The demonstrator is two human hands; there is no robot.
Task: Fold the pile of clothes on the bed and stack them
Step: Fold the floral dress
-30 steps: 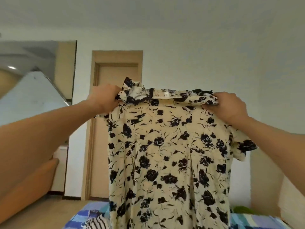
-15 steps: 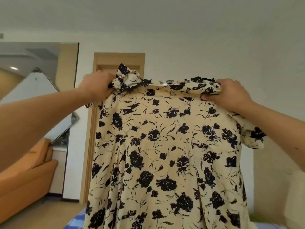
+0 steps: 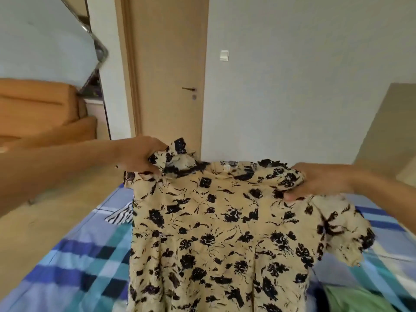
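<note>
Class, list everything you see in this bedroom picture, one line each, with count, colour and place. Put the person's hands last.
floral garment: one, cream with black flowers, held up over the bed
bedcover: one, blue, teal and white checks, beneath the floral garment
striped garment: one, black and white, on the bedcover, partly hidden behind the floral garment's left edge
green cloth: one, green, on the bedcover at lower right
door: one, light wood, back wall
light switch: one, white, on the wall right of the door
sofa: one, orange, far left
left hand: one, grips the floral garment's top left corner
right hand: one, grips its top right corner
</note>
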